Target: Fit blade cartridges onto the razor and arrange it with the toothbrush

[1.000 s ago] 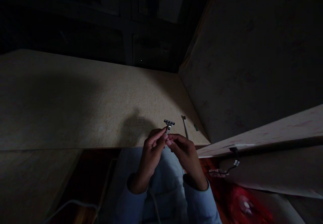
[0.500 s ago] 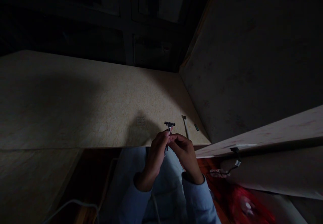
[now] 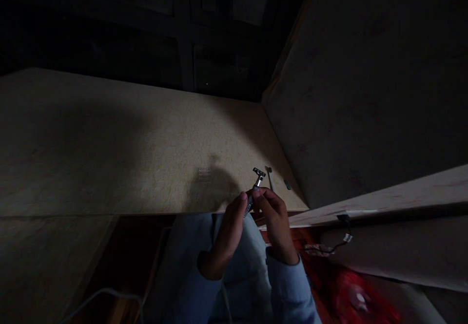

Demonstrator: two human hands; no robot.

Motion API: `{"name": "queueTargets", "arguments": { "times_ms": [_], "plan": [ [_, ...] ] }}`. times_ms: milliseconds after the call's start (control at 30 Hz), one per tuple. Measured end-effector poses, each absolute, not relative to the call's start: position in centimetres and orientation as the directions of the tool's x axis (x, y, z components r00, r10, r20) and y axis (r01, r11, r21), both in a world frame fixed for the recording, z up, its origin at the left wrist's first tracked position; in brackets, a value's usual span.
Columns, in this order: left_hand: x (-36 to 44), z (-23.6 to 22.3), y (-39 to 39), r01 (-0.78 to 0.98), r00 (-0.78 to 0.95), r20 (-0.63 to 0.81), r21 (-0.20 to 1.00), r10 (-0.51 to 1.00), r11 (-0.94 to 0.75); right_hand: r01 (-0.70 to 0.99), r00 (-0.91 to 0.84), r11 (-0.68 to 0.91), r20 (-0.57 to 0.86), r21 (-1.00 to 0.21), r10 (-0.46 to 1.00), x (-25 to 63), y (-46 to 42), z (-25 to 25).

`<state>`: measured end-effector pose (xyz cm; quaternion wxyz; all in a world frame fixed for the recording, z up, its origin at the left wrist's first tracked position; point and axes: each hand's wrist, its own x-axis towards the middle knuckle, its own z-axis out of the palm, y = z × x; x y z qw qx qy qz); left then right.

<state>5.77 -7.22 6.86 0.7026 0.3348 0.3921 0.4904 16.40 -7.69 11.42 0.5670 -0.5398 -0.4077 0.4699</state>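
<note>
A safety razor [image 3: 259, 181] is held between my two hands just over the table's front edge, its silver head tilted up and to the right. My right hand [image 3: 275, 213] pinches the upper handle with thumb and forefinger. Around the lower, grey part of the handle is my left hand [image 3: 231, 226], thumb pointing up and fingers partly hidden. Beyond the right hand lies a toothbrush [image 3: 271, 180] with a dark head and pale handle. A small dark green piece [image 3: 287, 184] rests near the wall side. Left of the hands sits a small clear plastic item [image 3: 204, 174].
The marbled tabletop [image 3: 120, 153] stretches left and back to a dark window [image 3: 185, 66]. A wall [image 3: 351, 100] bounds it on the right. Below right are a cable with a white tag [image 3: 347, 238] and a red bag [image 3: 360, 295]. A pale cord [image 3: 106, 291] hangs lower left.
The razor has turned, its head moving right and tilting over. My right thumb and forefinger have moved up onto its handle, while the left hand has shifted slightly right.
</note>
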Motion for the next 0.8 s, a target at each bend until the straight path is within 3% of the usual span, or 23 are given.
{"name": "queueTargets", "arguments": {
  "times_ms": [233,400,567,800],
  "plan": [
    [5.0,8.0,-6.1,-0.441,0.316,-0.236,0.821,0.919,0.363,-0.004,0.259,-0.015,-0.016,-1.000,0.966,18.3,-6.3,10.7],
    [3.8,7.7,-5.2,-0.386,0.274,-0.265,0.850,0.925,0.358,0.271,0.225,-0.085,-0.023,-0.959,0.974,21.8,-4.8,9.7],
    [3.2,6.1,-4.4,-0.358,0.178,-0.245,0.886,0.953,0.294,0.697,0.148,-0.137,-0.046,-0.704,0.988,25.4,-3.2,8.6],
    [3.4,3.9,-3.6,-0.263,0.124,-0.241,0.927,0.963,0.266,0.905,0.178,-0.244,-0.209,-0.348,0.961,26.5,-0.4,7.8]
  ]
}}
